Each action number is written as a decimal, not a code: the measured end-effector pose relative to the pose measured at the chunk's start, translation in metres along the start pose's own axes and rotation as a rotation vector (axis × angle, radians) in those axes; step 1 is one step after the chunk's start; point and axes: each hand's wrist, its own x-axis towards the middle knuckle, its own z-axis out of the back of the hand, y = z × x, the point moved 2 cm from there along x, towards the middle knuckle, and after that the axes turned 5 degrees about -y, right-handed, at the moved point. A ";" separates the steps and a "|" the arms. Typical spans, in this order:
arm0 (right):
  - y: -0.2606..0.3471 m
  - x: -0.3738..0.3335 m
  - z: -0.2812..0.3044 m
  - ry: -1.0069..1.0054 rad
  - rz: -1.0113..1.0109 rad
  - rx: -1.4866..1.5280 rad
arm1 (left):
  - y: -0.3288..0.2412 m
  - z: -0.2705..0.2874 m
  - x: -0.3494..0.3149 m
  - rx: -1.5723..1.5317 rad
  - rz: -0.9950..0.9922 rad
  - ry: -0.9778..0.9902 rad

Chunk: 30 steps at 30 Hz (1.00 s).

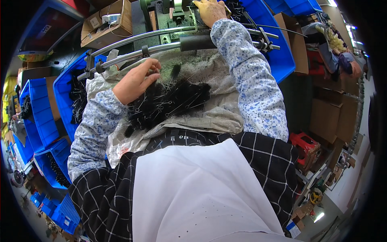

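Observation:
My left hand [139,80] hovers at the left edge of a pile of small black bristle brushes [177,101] with thin wire stems and looped ends. Its fingers are loosely curled, with a gap between thumb and forefinger and nothing visible in them. The brushes lie on a pale, dirty woven cloth [223,76] in front of me. Farther off, my right hand [211,12] reaches to a green-grey metal machine [174,20], fingers bent down at its right side. What those fingers grip is hidden by the hand and the frame's top edge.
Metal rails [133,54] with a dark sleeve [197,42] cross between me and the machine. Blue bins [61,86] holding black brushes stand at left; another blue bin [284,60] is at right. A cardboard box [109,24] sits behind left. Another person [336,52] is at far right.

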 end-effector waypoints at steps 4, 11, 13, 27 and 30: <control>0.005 -0.007 0.011 -0.113 -0.122 0.001 | -0.026 0.020 -0.007 0.027 0.041 0.019; -0.022 -0.036 -0.001 -0.167 -0.223 0.078 | -0.028 0.025 -0.002 0.081 -0.053 -0.064; -0.012 -0.031 -0.004 -0.163 -0.226 0.113 | -0.033 0.030 0.001 0.074 -0.070 -0.108; 0.044 -0.014 0.015 -0.323 -0.218 0.147 | -0.042 0.046 0.004 0.071 -0.164 -0.163; 0.014 -0.023 0.019 -0.105 -0.255 0.058 | -0.043 0.050 -0.004 0.087 -0.129 -0.158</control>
